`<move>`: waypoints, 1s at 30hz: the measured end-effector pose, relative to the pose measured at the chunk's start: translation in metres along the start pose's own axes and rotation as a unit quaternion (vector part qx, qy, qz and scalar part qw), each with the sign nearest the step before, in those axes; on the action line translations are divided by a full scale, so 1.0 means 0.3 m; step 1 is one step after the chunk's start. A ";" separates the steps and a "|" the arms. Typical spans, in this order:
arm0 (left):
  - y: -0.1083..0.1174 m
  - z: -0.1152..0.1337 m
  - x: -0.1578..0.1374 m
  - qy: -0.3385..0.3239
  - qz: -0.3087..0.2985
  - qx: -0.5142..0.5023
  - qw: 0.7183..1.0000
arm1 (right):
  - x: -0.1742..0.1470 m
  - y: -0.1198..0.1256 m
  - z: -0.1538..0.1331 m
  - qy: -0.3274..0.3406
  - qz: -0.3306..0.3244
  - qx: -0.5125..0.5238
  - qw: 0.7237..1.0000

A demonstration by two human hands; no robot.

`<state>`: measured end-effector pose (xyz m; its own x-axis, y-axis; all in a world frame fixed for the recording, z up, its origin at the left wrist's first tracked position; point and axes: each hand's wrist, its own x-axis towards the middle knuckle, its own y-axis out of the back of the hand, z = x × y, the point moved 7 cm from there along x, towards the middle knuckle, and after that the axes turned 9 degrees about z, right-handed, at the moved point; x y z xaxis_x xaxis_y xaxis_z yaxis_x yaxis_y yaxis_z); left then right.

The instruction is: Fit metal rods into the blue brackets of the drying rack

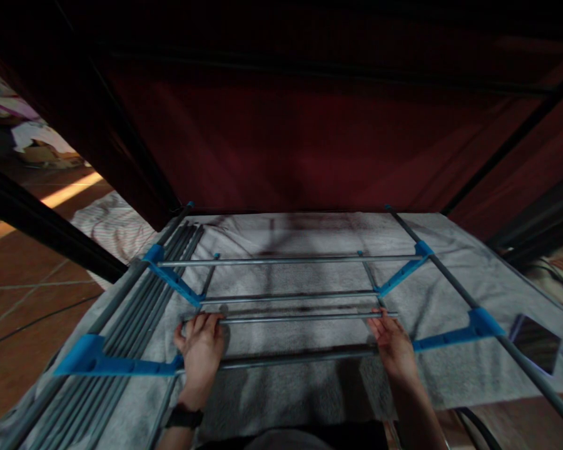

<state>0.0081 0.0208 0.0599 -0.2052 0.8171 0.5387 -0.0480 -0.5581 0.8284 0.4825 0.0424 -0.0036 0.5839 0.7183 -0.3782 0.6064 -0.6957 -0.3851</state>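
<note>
A thin grey metal tube (300,319) lies crosswise in front of me, gripped near its left end by my left hand (201,344) and near its right end by the fingers of my right hand (391,347). Around it stands a partly assembled rack frame of grey poles (455,284) joined by blue plastic brackets (460,336). Beyond the held tube, a crossbar (291,260) spans the far pair of brackets. Another bar (291,297) runs just nearer, and a thicker one (300,359) passes under my wrists. The held tube's left end is mostly hidden by my fingers.
Several loose grey tubes (143,325) lie side by side at the left, partly under the frame. A grey cloth (272,400) covers the floor. A phone (535,344) rests at the right. A dark red panel (286,144) rises behind; a black cable (47,319) crosses the tiles.
</note>
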 end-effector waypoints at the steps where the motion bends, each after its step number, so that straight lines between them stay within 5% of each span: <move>1: -0.002 -0.007 -0.003 0.010 -0.003 0.004 1.000 | 0.001 0.003 -0.003 0.005 0.005 -0.003 1.000; 10: 0.013 -0.057 -0.015 0.089 0.011 0.037 0.995 | 0.012 0.014 -0.002 0.001 0.022 0.011 1.000; 21: -0.027 -0.134 -0.003 0.169 0.033 -0.158 0.972 | 0.037 0.018 -0.025 0.032 0.043 0.022 0.998; 25: -0.074 -0.203 -0.014 0.292 0.041 -0.247 0.923 | 0.035 0.026 -0.046 0.063 0.058 0.008 0.996; 30: -0.113 -0.234 -0.049 0.428 0.069 -0.388 0.813 | 0.029 0.020 -0.051 0.076 0.057 -0.020 0.995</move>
<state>-0.0557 0.0175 0.0131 -0.8507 0.5243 0.0387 -0.5007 -0.8304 0.2445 0.4994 0.0446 0.0038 0.7232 0.6292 -0.2846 0.5507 -0.7741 -0.3122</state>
